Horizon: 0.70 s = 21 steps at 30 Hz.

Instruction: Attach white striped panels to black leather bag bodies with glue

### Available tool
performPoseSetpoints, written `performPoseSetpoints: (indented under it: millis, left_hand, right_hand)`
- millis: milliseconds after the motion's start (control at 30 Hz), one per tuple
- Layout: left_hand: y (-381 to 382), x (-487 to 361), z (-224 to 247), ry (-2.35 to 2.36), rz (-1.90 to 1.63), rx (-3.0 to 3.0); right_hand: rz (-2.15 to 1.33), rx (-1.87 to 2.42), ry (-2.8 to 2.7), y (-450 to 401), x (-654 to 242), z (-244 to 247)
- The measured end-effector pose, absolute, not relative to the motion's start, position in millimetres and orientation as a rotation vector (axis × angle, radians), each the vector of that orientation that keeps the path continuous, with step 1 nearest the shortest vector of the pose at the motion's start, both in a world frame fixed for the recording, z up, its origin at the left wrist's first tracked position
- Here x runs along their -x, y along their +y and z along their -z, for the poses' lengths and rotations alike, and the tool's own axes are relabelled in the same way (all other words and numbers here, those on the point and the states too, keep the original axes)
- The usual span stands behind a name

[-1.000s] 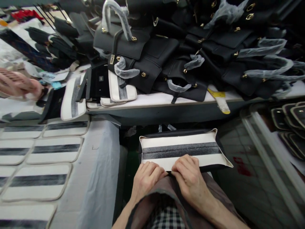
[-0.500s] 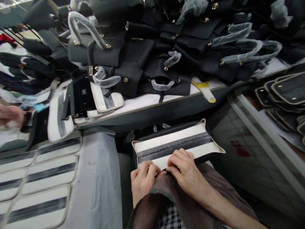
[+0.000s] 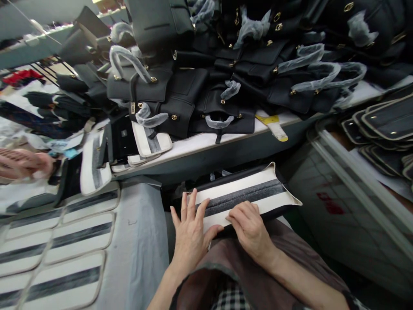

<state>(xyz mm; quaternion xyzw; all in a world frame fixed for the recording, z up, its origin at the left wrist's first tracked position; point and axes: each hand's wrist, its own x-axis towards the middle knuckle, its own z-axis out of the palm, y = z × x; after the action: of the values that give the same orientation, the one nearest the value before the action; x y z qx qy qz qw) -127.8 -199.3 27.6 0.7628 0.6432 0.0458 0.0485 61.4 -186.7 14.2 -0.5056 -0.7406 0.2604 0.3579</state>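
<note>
A bag piece (image 3: 269, 177) lies across my lap, its white face crossed by a dark grey stripe, with black material along its long sides and pointed corners. My left hand (image 3: 189, 230) rests on the left end of the white face, fingers spread apart. At the near long edge, my right hand (image 3: 251, 228) is closed, thumb and fingertips pinching the edge of the bag piece. Whatever lies inside that pinch is covered by the fingers. A brown apron (image 3: 290, 249) covers the lap beneath.
Black handbags (image 3: 183, 86) with wrapped handles are heaped on the shelf (image 3: 193, 148) ahead. White striped panels (image 3: 69, 275) lie on the covered table (image 3: 138, 241) at left. Stacked dark panels (image 3: 390, 118) stand at right beside a translucent sheet (image 3: 338, 215). A pink object (image 3: 26, 165) sits far left.
My left hand has let go of the near edge and spread over the left end of the bag piece. My right hand stays pinched at the edge. The view has shifted slightly left.
</note>
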Motion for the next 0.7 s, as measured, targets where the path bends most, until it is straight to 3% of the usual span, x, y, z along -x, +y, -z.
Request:
performPoseSetpoints:
  millis: [100,267,533,700]
  left_hand:
    - [-201,127,-30,1.931,-0.145,-2.254]
    - [-201,127,-33,1.877,-0.251,-2.227]
    - [-204,130,-27,1.818,-0.391,-2.184]
    - [-215,141,-29,1.694,-0.666,-2.128]
  right_hand:
    - [-0.596,1.174,-1.756,-200,-78,-14]
    - [-0.568,1.032,-2.157,-229,-91,-18]
    - [-0.474,1.074,-2.431,-233,-83,-6]
    - [-0.456,1.068,-2.442,-231,-82,-9]
